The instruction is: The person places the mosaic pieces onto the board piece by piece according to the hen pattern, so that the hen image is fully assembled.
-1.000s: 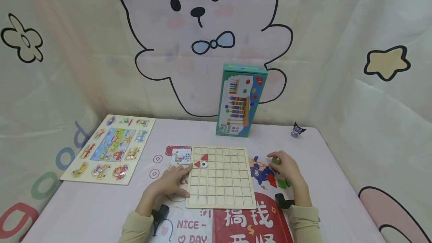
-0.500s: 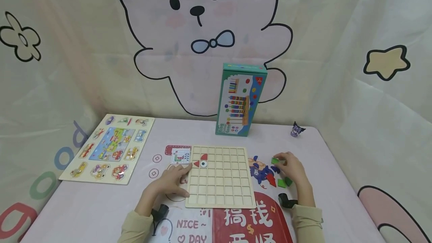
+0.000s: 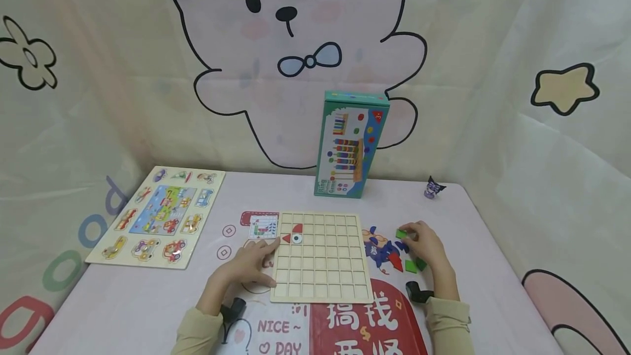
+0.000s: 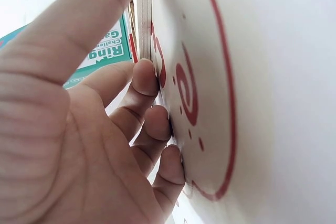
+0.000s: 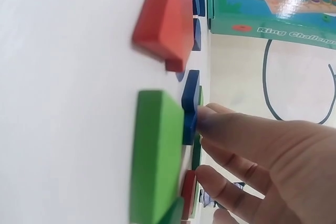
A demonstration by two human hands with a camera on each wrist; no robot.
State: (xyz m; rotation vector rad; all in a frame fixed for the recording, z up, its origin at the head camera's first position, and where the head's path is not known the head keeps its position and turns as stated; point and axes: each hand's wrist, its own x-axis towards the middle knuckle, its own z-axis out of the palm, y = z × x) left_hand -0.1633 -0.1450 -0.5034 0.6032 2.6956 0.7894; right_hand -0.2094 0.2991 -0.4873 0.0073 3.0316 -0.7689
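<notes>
My left hand (image 3: pixel 246 263) rests at the left edge of a pale wooden grid board (image 3: pixel 327 278), thumb and index finger spread along it. In the left wrist view, the other fingertips touch the tabletop. On the board lie a red quarter-round piece (image 3: pixel 297 228), a red triangle (image 3: pixel 286 239) and a white tile with a dot (image 3: pixel 297 239). At the right, my right hand (image 3: pixel 428 242) pinches a green block (image 3: pixel 401 233) between thumb and index finger. Blue pieces (image 5: pixel 191 90) lie by the thumb. Another green block (image 5: pixel 157 156) and a red piece (image 5: pixel 168 19) are nearer the wrist camera.
A small picture card (image 3: pixel 263 227) lies left of the board. Farther left is a picture puzzle board (image 3: pixel 197 253). A green ring game box (image 3: pixel 349 147) stands at the back, with a small purple figure (image 3: pixel 432 188) to its right. Printed cloth hangs behind.
My right hand has drawn slightly right, its thumb and index fingertips now at the green block. It has barely moved over the last half second. The left hand stays at the board's edge.
</notes>
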